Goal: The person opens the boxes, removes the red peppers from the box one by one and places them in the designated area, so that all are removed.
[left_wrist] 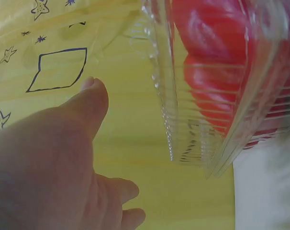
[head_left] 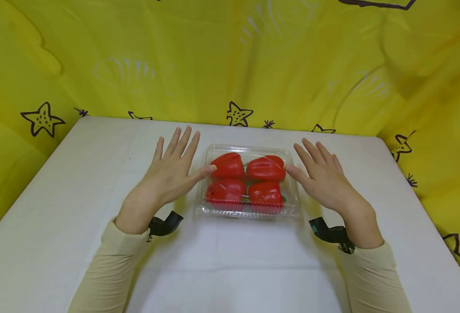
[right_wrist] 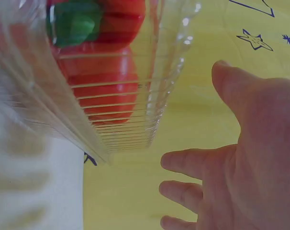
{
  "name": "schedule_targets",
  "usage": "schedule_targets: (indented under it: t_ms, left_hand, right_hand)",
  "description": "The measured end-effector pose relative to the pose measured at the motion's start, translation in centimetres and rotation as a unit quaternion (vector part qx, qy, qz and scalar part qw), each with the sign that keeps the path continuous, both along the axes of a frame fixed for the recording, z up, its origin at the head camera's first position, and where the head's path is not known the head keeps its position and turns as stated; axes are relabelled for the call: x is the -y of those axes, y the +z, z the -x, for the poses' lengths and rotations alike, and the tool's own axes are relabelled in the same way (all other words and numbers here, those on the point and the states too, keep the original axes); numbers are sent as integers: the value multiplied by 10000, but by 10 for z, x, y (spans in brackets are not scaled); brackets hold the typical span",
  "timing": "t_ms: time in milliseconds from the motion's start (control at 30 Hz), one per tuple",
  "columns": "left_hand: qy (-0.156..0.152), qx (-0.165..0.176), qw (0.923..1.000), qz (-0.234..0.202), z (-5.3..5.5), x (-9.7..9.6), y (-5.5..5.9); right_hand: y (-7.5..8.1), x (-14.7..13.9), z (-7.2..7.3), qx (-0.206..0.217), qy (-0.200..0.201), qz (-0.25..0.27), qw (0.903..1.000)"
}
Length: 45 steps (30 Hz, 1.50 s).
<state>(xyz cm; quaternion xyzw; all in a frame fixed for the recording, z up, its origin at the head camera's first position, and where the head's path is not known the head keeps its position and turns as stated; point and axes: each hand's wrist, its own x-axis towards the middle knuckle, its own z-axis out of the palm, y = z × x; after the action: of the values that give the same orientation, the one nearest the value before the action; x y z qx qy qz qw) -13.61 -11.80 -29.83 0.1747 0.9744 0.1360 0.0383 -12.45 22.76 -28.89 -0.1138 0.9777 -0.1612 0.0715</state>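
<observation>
Left hand [head_left: 166, 174]: fingers spread, grip apart, holding nothing. Centre: a clear rectangular plastic box [head_left: 249, 151] rests flat on the white-covered bench [head_left: 253, 256], its walls apparently keeping four red bell peppers [head_left: 266, 168] grouped. Right hand [head_left: 326, 180]: grip likewise apart, beside the box.

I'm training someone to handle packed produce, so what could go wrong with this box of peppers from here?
The clear plastic box looks thin, so a hard squeeze between the left hand and right hand might buckle its ribbed sides. The four red peppers have gaps around them, so they could shift if it tips.
</observation>
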Motion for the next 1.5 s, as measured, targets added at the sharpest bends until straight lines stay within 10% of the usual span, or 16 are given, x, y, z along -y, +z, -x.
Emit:
schedule_targets:
  t_ms: [600, 867, 1500]
  left_hand:
    - [-907, -242, 9950, -342, -10, -32, 2]
    - [-1876, -816, 9768, -635, -20, -63, 5]
    - [-2783, -1373, 9496, 440, -37, -144, -11]
  right_hand:
    - [-14, -7, -10, -138, -19, 1840, 9828]
    - [-22, -13, -18, 252, -288, 2260, 9734]
    - [-35, -20, -23, 1295, -214, 3349, 9331]
